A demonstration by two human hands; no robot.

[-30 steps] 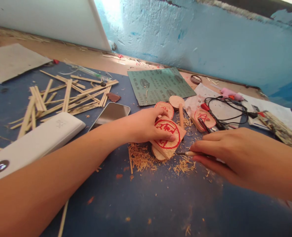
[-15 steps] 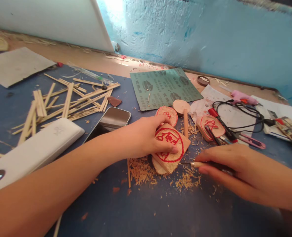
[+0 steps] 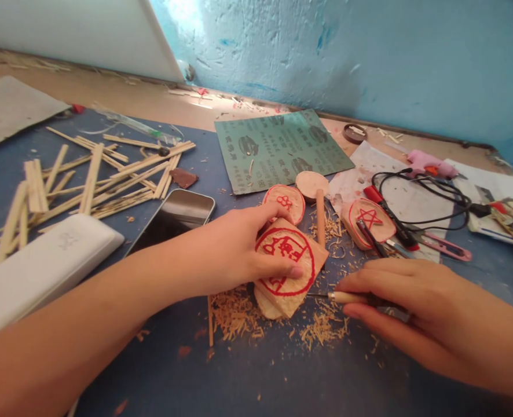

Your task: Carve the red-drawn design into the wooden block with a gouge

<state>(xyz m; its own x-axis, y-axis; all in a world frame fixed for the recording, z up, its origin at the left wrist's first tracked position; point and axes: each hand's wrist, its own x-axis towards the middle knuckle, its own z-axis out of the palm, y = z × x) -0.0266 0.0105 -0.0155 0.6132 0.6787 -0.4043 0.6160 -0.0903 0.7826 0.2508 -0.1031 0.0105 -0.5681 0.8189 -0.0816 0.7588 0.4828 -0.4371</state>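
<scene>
My left hand grips a pale wooden block whose top bears a red circle with red marks inside. Its thumb lies across the drawing; the other fingers are mostly hidden behind the block. My right hand is closed around the light wooden handle of a carving tool. The tool's thin dark tip points left at the block's right edge; whether it touches is hard to tell. Under the block sits another pale wooden piece. Wood shavings lie around it.
Behind the block are a wooden disc with a red flower, a wooden mallet and green sandpaper. A star-marked disc, a cable and a pink glue gun lie right. Leftward are sticks, a phone and a white device.
The view has shifted slightly, so most things sit further left. Both hands keep their grips on the block and the tool, with little visible movement between them.
</scene>
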